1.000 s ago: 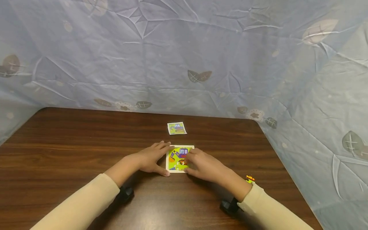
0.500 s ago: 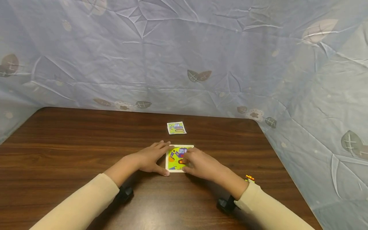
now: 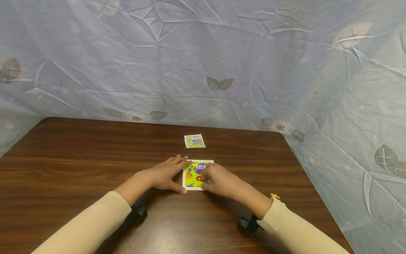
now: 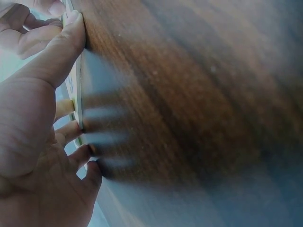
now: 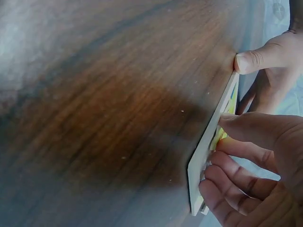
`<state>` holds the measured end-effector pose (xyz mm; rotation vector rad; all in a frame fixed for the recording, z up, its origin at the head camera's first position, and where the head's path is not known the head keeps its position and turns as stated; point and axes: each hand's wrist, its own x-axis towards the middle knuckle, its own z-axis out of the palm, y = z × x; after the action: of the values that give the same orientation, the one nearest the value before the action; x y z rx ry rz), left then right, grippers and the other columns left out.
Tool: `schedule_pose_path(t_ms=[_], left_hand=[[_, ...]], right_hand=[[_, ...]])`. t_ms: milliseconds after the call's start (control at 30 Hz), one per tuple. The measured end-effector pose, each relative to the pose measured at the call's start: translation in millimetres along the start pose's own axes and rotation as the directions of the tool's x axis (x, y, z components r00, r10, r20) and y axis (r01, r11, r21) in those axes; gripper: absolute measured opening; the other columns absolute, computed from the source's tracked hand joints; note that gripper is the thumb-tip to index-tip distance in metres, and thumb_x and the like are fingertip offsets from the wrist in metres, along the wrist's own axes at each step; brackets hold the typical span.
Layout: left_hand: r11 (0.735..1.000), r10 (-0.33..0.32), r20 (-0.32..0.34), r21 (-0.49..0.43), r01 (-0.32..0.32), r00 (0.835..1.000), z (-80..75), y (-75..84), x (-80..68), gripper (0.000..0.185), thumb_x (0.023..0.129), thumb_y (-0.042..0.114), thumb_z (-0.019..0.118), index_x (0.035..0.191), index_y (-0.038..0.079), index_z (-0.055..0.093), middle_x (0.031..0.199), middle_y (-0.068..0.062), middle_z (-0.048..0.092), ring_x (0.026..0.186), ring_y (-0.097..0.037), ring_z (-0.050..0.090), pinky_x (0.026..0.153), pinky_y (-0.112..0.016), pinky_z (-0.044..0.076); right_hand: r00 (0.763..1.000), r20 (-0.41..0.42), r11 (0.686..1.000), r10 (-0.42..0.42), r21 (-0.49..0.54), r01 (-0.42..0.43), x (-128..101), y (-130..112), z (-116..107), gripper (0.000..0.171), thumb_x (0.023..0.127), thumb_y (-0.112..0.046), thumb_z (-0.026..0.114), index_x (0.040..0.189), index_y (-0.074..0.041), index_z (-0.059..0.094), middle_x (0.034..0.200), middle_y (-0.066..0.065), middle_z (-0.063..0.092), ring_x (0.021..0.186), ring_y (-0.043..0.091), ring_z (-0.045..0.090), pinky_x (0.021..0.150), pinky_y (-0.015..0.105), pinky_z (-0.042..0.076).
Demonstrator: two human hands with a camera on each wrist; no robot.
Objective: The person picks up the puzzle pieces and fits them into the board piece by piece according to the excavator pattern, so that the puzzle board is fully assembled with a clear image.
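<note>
A small square jigsaw puzzle in a white-rimmed tray shows a purple digger on green. Along its left side rests my left hand, fingers spread and the thumb at the near left corner. My right hand covers the right part of the tray, its fingers curled over it. In the right wrist view, thumb and index finger pinch a yellow-green puzzle piece low over the tray. Most of that piece is hidden by the fingers.
A picture card of the same digger lies beyond the tray on the brown wooden table. Beside the right sleeve shows a loose puzzle piece, partly covered. A patterned curtain hangs behind the table's far edge.
My right hand has shifted slightly left over the tray. A pale gap in the lower picture now looks filled with green and an orange-red wheel. The left hand stays in place.
</note>
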<state>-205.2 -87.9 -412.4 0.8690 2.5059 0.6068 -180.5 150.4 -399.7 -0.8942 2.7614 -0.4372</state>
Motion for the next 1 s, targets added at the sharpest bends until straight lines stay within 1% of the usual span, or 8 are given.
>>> schedule_pose_path(t_ms=[100,167,300,400,500,633,833,1000], left_hand=[[1.0,0.002,0.0,-0.007,-0.002,1.0,0.5,-1.6,0.0,0.098,0.089,0.05,0.081,0.165,0.013,0.032,0.176,-0.017,0.019,0.163,-0.046,0.012,0.126,-0.072,0.02],[1.0,0.007,-0.001,-0.009,-0.007,1.0,0.7,-2.8,-0.1,0.098,0.089,0.05,0.081,0.165,0.013,0.032,0.176,-0.017,0.019,0.163,-0.046,0.012,0.126,-0.072,0.02],[1.0,0.009,0.004,-0.004,-0.009,1.0,2.1,-4.7,0.0,0.098,0.089,0.049,0.081,0.166,0.014,0.031,0.176,-0.017,0.018,0.163,-0.047,0.011,0.127,-0.072,0.019],[1.0,0.02,0.003,-0.001,-0.02,1.0,2.6,-4.9,0.2,0.098,0.09,0.05,0.08,0.166,0.014,0.03,0.176,-0.017,0.018,0.163,-0.047,0.011,0.127,-0.072,0.019],[1.0,0.019,-0.002,-0.002,-0.019,1.0,0.8,-3.7,-1.1,0.099,0.089,0.05,0.081,0.166,0.014,0.029,0.176,-0.017,0.019,0.163,-0.047,0.011,0.127,-0.071,0.02],[1.0,-0.001,-0.004,0.001,0.001,1.0,-2.9,-1.7,-2.5,0.101,0.089,0.051,0.081,0.166,0.012,0.029,0.176,-0.017,0.02,0.163,-0.046,0.013,0.127,-0.071,0.02],[1.0,0.009,-0.008,0.011,-0.009,1.0,-2.3,-1.5,-1.6,0.099,0.089,0.051,0.081,0.165,0.014,0.031,0.175,-0.017,0.021,0.163,-0.045,0.014,0.128,-0.069,0.021],[1.0,0.011,-0.002,0.014,-0.011,1.0,-0.8,-1.9,0.1,0.1,0.089,0.052,0.081,0.166,0.015,0.029,0.176,-0.016,0.02,0.163,-0.045,0.013,0.128,-0.069,0.02]], right_hand=[[1.0,-0.004,1.0,0.0,0.015,0.0,0.7,-0.2,1.2,0.007,0.088,-0.011,0.082,0.086,-0.007,0.077,0.087,0.002,0.071,0.081,0.012,0.056,0.073,0.027,0.051],[1.0,-0.012,0.999,0.008,0.031,-0.007,0.8,-0.4,2.5,0.001,0.089,-0.007,0.079,0.089,-0.006,0.078,0.09,0.003,0.073,0.083,0.012,0.057,0.074,0.028,0.052],[0.999,-0.026,0.998,0.024,0.064,-0.023,1.2,-1.7,4.2,0.007,0.09,0.0,0.075,0.093,-0.005,0.078,0.092,0.003,0.074,0.085,0.013,0.059,0.075,0.029,0.054],[1.0,-0.006,0.999,0.028,0.047,-0.028,0.5,-4.0,2.9,0.002,0.092,-0.006,0.077,0.09,-0.007,0.076,0.087,0.0,0.072,0.083,0.011,0.057,0.075,0.03,0.052],[1.0,0.015,1.0,0.001,0.006,-0.001,-0.8,-4.9,1.1,0.008,0.094,-0.013,0.078,0.088,-0.009,0.075,0.084,-0.003,0.072,0.081,0.011,0.056,0.077,0.033,0.052],[0.998,0.009,0.998,-0.055,-0.014,0.055,-5.5,-0.8,0.0,0.008,0.097,-0.013,0.074,0.096,-0.008,0.08,0.096,0.001,0.075,0.09,0.013,0.063,0.085,0.036,0.056],[0.992,0.009,0.992,-0.126,-0.016,0.126,-21.6,11.1,0.9,0.026,0.1,-0.018,0.071,0.123,-0.007,0.076,0.122,0.008,0.073,0.112,0.021,0.067,0.098,0.039,0.059],[0.992,-0.009,0.992,-0.123,0.013,0.123,-42.3,21.8,-3.1,0.035,0.1,-0.025,0.072,0.13,-0.008,0.071,0.128,0.005,0.069,0.114,0.019,0.064,0.098,0.038,0.058]])
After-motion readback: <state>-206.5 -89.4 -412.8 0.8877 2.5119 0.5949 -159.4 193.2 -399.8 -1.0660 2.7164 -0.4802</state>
